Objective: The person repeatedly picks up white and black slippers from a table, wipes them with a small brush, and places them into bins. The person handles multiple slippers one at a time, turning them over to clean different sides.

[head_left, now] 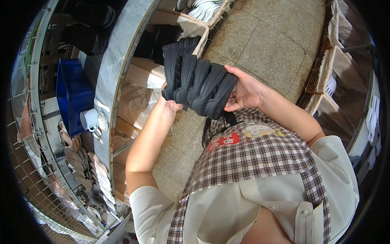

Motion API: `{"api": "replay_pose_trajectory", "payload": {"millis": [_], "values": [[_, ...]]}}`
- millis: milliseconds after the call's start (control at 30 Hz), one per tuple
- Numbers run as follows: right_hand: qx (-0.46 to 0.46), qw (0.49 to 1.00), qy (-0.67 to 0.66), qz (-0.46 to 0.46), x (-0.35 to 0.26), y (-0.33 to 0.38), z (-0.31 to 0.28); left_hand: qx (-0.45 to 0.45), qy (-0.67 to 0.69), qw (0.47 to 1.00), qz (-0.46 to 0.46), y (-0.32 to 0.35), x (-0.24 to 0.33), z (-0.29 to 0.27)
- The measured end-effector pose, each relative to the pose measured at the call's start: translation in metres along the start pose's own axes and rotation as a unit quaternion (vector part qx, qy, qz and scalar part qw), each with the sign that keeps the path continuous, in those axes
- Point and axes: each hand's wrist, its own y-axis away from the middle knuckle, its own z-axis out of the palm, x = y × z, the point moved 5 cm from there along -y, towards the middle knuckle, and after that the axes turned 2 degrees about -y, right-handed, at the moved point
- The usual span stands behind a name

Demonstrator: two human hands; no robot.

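A row of black shoe soles, several pressed together side by side, is held up in front of my apron. My left hand supports the row's left end from below, with most of its fingers hidden behind the soles. At the other end my right hand closes around the last sole, fingers on its upper edge and thumb lower down. Just beyond the row, more black soles lie in a cloth-lined basket.
White soles fill a basket at the top. On the left, a grey counter carries a white mug beside a blue bin. Cloth-lined baskets line the right side, across the tiled floor.
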Motion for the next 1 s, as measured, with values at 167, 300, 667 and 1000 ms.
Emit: {"api": "replay_pose_trajectory", "payload": {"millis": [167, 300, 667, 1000], "values": [[-0.034, 0.991, 0.088, -0.099, -0.01, 0.003, 0.01, 0.022, -0.02, 0.995, 0.093, 0.008, 0.003, 0.003], [-0.012, 0.94, 0.192, -0.281, -0.027, 0.021, 0.025, 0.063, 0.039, 0.994, 0.08, 0.038, 0.004, -0.005], [-0.139, 0.815, 0.301, -0.475, -0.039, 0.067, 0.062, 0.061, 0.056, 0.983, 0.165, 0.073, -0.004, -0.025], [-0.113, 0.805, 0.305, -0.496, -0.039, 0.073, 0.062, 0.038, 0.058, 0.979, 0.194, 0.06, 0.004, -0.022]]}}
